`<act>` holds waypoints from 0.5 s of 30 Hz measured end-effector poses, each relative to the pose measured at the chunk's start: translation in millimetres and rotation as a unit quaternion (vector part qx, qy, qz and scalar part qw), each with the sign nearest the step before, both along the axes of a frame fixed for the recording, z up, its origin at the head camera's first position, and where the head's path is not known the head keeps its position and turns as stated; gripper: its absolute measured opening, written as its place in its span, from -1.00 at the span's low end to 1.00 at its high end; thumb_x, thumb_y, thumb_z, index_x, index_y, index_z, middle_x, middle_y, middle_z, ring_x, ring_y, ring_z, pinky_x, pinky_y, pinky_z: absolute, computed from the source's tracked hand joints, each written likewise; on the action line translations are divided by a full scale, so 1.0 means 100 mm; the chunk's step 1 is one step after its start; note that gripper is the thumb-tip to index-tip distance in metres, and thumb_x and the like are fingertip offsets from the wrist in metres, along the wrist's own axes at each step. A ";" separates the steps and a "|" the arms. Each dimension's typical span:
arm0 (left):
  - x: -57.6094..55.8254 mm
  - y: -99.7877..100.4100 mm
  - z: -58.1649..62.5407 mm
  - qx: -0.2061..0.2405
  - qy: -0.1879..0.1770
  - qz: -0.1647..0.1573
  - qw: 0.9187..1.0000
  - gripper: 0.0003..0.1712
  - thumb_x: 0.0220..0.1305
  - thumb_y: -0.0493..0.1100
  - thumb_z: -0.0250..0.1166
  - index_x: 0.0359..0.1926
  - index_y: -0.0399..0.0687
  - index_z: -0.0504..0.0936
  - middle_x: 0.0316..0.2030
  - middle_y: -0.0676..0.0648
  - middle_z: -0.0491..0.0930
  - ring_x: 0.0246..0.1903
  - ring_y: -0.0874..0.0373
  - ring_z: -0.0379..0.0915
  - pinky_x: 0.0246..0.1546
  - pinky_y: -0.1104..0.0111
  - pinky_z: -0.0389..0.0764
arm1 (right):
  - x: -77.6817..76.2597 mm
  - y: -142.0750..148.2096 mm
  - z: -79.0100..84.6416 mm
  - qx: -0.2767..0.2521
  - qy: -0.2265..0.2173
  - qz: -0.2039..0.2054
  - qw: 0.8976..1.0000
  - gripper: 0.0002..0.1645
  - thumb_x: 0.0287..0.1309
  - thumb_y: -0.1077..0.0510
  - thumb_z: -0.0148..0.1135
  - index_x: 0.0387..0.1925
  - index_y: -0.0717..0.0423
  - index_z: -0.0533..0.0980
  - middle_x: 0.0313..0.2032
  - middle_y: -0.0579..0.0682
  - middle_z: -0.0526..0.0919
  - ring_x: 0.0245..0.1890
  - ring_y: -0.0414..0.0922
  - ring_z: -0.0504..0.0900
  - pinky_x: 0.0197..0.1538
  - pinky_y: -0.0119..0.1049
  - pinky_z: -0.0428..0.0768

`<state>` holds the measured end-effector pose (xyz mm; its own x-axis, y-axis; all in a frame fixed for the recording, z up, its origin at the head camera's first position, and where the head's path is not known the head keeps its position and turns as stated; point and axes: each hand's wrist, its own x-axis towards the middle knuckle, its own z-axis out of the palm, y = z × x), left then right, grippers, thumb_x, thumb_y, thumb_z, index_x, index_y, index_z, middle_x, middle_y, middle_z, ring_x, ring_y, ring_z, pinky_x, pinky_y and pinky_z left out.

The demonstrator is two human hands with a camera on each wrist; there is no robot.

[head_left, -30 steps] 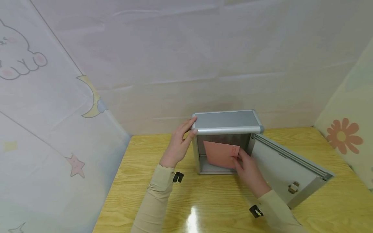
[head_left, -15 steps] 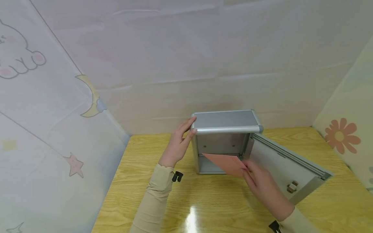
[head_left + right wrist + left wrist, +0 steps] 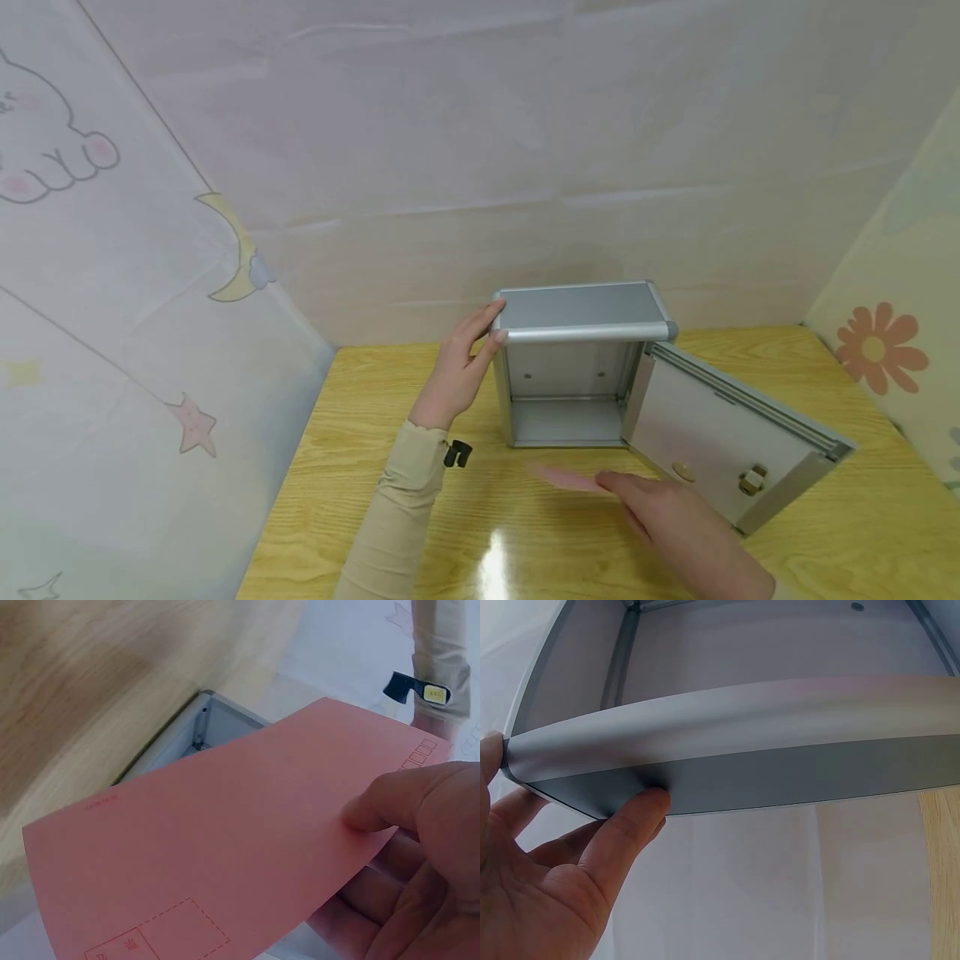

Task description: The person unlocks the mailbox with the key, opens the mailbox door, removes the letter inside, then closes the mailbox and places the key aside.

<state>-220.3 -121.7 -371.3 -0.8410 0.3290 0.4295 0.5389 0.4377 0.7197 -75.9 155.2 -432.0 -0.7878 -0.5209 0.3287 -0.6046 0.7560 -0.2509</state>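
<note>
A silver-grey metal mailbox [image 3: 581, 312] stands on the table with its door [image 3: 705, 433] swung out to the right. My left hand [image 3: 456, 371] grips its upper left corner; in the left wrist view one fingertip presses the grey top panel [image 3: 795, 772]. In front of the opening my right hand [image 3: 678, 521] holds a pink envelope [image 3: 568, 479], which appears nearly edge-on and blurred from the head. Seen at the right wrist, thumb and fingers pinch one end of the envelope [image 3: 202, 825], whose red printed boxes show. The envelope is outside the mailbox.
A lock [image 3: 752, 480] sits on the inner face of the door, near its free edge. The wooden table [image 3: 360, 433] backs onto a pale cloth wall [image 3: 450, 167], with patterned cloths on both sides.
My right hand has drawn the envelope out of the mailbox toward me and lowered it, tilting it flat. The left hand keeps its place on the corner.
</note>
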 end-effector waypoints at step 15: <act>0.01 0.01 0.01 0.011 -0.013 -0.007 1.000 -0.41 0.47 0.15 -0.05 0.45 0.24 0.19 0.40 0.05 0.14 0.32 0.11 0.14 0.12 0.16 0.43 | 0.09 -0.13 -0.51 0.077 -0.133 0.075 0.985 -0.58 0.14 0.09 0.33 0.04 0.12 0.59 -0.08 0.03 0.66 -0.11 -0.04 0.64 -0.17 -0.17 0.63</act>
